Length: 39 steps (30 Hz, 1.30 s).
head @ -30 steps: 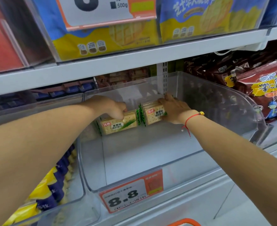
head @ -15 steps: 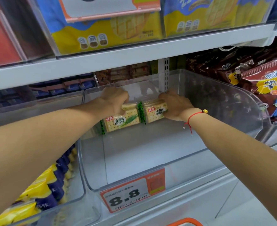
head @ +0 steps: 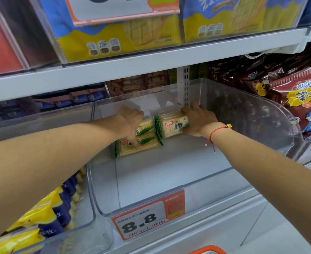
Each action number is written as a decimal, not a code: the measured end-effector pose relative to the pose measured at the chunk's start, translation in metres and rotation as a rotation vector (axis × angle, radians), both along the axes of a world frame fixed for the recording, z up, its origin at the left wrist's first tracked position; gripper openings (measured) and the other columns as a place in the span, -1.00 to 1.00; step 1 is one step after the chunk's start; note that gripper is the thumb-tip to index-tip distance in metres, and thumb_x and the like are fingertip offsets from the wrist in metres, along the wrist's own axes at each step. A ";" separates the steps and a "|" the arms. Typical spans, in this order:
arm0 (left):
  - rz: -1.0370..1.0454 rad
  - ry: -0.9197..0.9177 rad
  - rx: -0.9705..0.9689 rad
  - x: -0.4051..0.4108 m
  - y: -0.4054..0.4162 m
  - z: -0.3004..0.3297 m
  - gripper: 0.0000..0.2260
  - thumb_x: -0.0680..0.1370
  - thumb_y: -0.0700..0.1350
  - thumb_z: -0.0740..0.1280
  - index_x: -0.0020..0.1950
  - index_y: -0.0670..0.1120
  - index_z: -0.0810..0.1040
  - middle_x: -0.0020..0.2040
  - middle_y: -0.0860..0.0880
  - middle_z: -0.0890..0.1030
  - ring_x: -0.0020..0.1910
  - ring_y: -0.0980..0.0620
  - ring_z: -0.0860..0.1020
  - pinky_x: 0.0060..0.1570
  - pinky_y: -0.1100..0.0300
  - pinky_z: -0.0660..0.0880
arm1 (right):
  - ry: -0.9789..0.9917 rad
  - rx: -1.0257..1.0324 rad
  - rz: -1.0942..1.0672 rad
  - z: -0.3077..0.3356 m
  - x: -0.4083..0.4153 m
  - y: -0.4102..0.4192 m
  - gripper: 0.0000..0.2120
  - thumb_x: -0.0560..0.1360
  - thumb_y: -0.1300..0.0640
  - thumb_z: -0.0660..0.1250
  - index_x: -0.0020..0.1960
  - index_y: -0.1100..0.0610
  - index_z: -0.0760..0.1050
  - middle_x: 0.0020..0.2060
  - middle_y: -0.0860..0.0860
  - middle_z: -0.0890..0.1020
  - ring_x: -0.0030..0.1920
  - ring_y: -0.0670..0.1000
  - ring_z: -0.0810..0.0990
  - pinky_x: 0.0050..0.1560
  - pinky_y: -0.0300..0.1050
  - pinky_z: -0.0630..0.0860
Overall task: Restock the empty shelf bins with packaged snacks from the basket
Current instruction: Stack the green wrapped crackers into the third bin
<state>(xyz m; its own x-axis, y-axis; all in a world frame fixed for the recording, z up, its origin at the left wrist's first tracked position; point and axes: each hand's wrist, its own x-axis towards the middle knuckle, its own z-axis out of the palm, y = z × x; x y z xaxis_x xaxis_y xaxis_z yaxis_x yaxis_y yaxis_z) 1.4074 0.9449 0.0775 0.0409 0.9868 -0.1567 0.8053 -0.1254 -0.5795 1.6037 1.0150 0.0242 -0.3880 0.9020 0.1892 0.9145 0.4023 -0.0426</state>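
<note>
Both hands reach deep into a clear plastic shelf bin (head: 272, 125), working at its back wall. The left hand (head: 131, 120) lies over the top of a stack of cracker packets (head: 143, 142), its fingers pointing down across their printed faces, one fingertip pressing the lower packet; the fingers look fairly straight, laid flat against the packets, not wrapped round them. Just to the right of that hand, touching the stack along a green crimped edge, stands another cracker packet (head: 175, 126), which the right hand (head: 199, 121) grips at its far end, fingers curled over the top and thumb underneath. A red string bracelet (head: 217, 130) circles the right wrist.

Below the forearms, the floor of the bin is bare white, and on its front lip hangs an orange price tag (head: 148, 217) reading 8.8. Under the left forearm a neighbouring bin holds yellow and blue snack packs (head: 46, 215). Beyond the right hand, outside the bin wall, lie red snack bags (head: 301, 99). Above both hands, the upper shelf carries blue and yellow biscuit bags (head: 125, 33). An orange basket rim (head: 208, 250) peeks in at the bottom edge.
</note>
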 end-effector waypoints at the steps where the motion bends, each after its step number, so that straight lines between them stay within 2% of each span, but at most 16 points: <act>1: -0.030 0.001 0.027 0.003 0.000 0.000 -0.15 0.30 0.30 0.47 0.37 -0.16 0.25 0.26 -0.10 0.41 -0.01 0.00 0.39 -0.14 0.16 0.29 | -0.003 0.006 0.003 0.000 0.000 0.000 -0.35 0.42 -0.08 0.42 0.41 0.04 0.25 0.36 0.13 0.24 0.30 0.20 0.36 0.15 0.10 0.49; 3: -0.104 -0.023 0.057 0.006 0.000 0.001 -0.15 0.29 0.25 0.51 0.37 -0.17 0.26 0.24 -0.11 0.41 0.07 -0.04 0.43 -0.16 0.18 0.28 | -0.005 0.048 0.007 0.002 -0.002 -0.002 -0.30 0.38 -0.06 0.47 0.40 0.08 0.24 0.33 0.14 0.27 0.28 0.19 0.37 0.12 0.08 0.50; 6: -0.122 -0.102 -0.036 0.005 0.001 -0.004 -0.45 0.39 0.15 0.48 0.23 -0.12 0.42 0.00 -0.05 0.48 -0.13 0.03 0.41 -0.32 0.21 0.24 | 0.007 0.128 0.037 0.005 -0.007 -0.004 -0.26 0.33 0.07 0.52 0.38 0.11 0.20 0.29 0.14 0.31 0.23 0.19 0.42 0.04 0.05 0.52; 8: -0.059 -0.158 -0.090 0.003 0.002 -0.011 -0.58 0.45 0.09 0.45 0.18 -0.10 0.45 -0.07 -0.03 0.45 -0.17 0.04 0.39 -0.37 0.21 0.23 | 0.021 0.109 0.092 0.006 -0.009 -0.005 -0.34 0.36 0.13 0.50 0.33 0.10 0.22 0.19 0.13 0.41 0.13 0.18 0.51 0.00 0.05 0.54; 10: 0.037 -0.219 -0.144 0.001 0.003 -0.016 -0.71 0.49 0.07 0.41 0.01 -0.10 0.44 -0.10 -0.04 0.47 -0.21 0.03 0.42 -0.38 0.21 0.28 | 0.055 0.046 0.137 0.006 -0.008 -0.005 -0.46 0.39 0.13 0.46 0.25 0.09 0.26 0.10 0.10 0.49 0.05 0.16 0.54 -0.02 0.05 0.54; 13: 0.126 -0.329 -0.189 -0.002 0.008 -0.019 -0.75 0.47 0.03 0.44 -0.08 -0.10 0.47 -0.10 -0.04 0.52 -0.17 0.01 0.47 -0.33 0.21 0.33 | 0.107 0.010 0.180 0.007 -0.005 -0.004 -0.55 0.42 0.10 0.43 0.20 0.08 0.30 0.09 0.07 0.51 0.01 0.13 0.54 -0.02 0.01 0.53; 15: 0.136 -0.386 -0.179 -0.001 0.009 -0.020 -0.74 0.42 0.01 0.49 0.02 -0.07 0.57 -0.07 0.00 0.57 -0.10 0.02 0.53 -0.25 0.21 0.40 | 0.123 0.006 0.188 0.007 -0.005 -0.005 -0.58 0.43 0.09 0.42 0.19 0.07 0.32 0.10 0.07 0.52 0.02 0.12 0.54 0.01 0.04 0.54; 18: 0.184 -0.384 -0.204 0.002 0.009 -0.024 -0.69 0.42 0.03 0.49 0.08 -0.05 0.55 -0.02 -0.02 0.58 -0.03 0.00 0.55 -0.17 0.18 0.46 | 0.131 0.006 0.185 0.006 -0.006 -0.005 -0.58 0.43 0.08 0.43 0.20 0.07 0.33 0.11 0.07 0.52 0.04 0.12 0.54 0.03 0.06 0.55; 21: 0.259 -0.485 -0.207 0.005 0.009 -0.022 -0.64 0.50 0.00 0.38 0.21 -0.16 0.51 -0.20 -0.02 0.49 -0.18 0.01 0.48 -0.20 0.19 0.41 | 0.140 0.003 0.191 0.005 -0.006 -0.005 -0.57 0.43 0.08 0.43 0.21 0.08 0.32 0.13 0.07 0.51 0.07 0.12 0.54 0.03 0.05 0.55; 24: 0.317 -0.513 -0.253 0.007 0.008 -0.022 -0.46 0.51 0.13 0.36 0.32 -0.22 0.43 -0.10 -0.04 0.51 -0.09 -0.02 0.48 -0.10 0.17 0.43 | 0.143 -0.001 0.190 0.005 -0.006 -0.004 -0.56 0.42 0.09 0.44 0.21 0.08 0.32 0.13 0.07 0.51 0.07 0.12 0.54 0.02 0.04 0.55; 26: 0.360 -0.500 -0.293 0.007 0.007 -0.020 -0.44 0.45 0.20 0.40 0.23 -0.20 0.47 -0.13 -0.02 0.50 -0.16 0.01 0.48 -0.19 0.21 0.41 | 0.144 0.002 0.186 0.005 -0.006 -0.004 -0.56 0.42 0.08 0.44 0.20 0.08 0.32 0.13 0.07 0.51 0.06 0.12 0.54 0.01 0.04 0.55; 28: 0.319 -0.472 -0.228 0.005 0.006 -0.015 -0.52 0.36 0.23 0.47 -0.03 -0.15 0.50 -0.25 0.02 0.48 -0.30 0.06 0.44 -0.35 0.22 0.35 | 0.143 0.012 0.180 0.005 -0.006 -0.005 -0.56 0.42 0.08 0.44 0.20 0.08 0.32 0.12 0.07 0.52 0.05 0.13 0.55 0.00 0.04 0.55; 30: 0.202 -0.383 -0.036 0.003 0.003 -0.010 -0.53 0.31 0.19 0.52 -0.21 -0.12 0.39 -0.29 0.03 0.43 -0.32 0.07 0.40 -0.41 0.20 0.27 | 0.143 0.029 0.171 0.005 -0.006 -0.006 -0.57 0.42 0.09 0.44 0.18 0.09 0.30 0.12 0.07 0.53 0.04 0.13 0.55 -0.01 0.05 0.55; 32: 0.138 -0.358 0.100 0.002 0.003 -0.008 -0.61 0.36 0.03 0.55 -0.10 -0.13 0.41 -0.21 0.01 0.43 -0.24 0.04 0.42 -0.36 0.19 0.28 | 0.136 0.037 0.166 0.005 -0.007 -0.007 -0.56 0.42 0.09 0.44 0.19 0.08 0.30 0.12 0.07 0.53 0.05 0.14 0.55 -0.01 0.04 0.55; 35: 0.179 -0.473 0.176 0.003 0.003 -0.008 -0.70 0.42 -0.26 0.44 0.13 -0.16 0.50 -0.05 -0.06 0.50 -0.12 -0.01 0.47 -0.26 0.20 0.36 | 0.135 0.029 0.176 0.005 -0.007 -0.007 -0.52 0.43 0.11 0.43 0.25 0.06 0.29 0.15 0.07 0.52 0.09 0.15 0.55 0.01 0.05 0.55; 39: 0.068 -0.319 0.259 0.002 0.002 -0.008 -0.75 0.46 -0.28 0.35 0.12 -0.13 0.51 -0.05 -0.06 0.52 -0.14 -0.02 0.45 -0.22 0.15 0.33 | 0.154 0.113 0.203 0.006 -0.009 -0.008 -0.40 0.42 0.13 0.43 0.37 0.00 0.24 0.22 0.06 0.50 0.09 0.18 0.57 0.03 0.04 0.56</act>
<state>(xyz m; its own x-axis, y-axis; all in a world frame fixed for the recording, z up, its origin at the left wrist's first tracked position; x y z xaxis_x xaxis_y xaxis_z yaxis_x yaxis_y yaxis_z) 1.4089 0.9472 0.0697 -0.0190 0.9941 0.1071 0.9511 0.0510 -0.3046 1.5951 1.0066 0.0302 -0.5179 0.7784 0.3549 0.8007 0.5871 -0.1191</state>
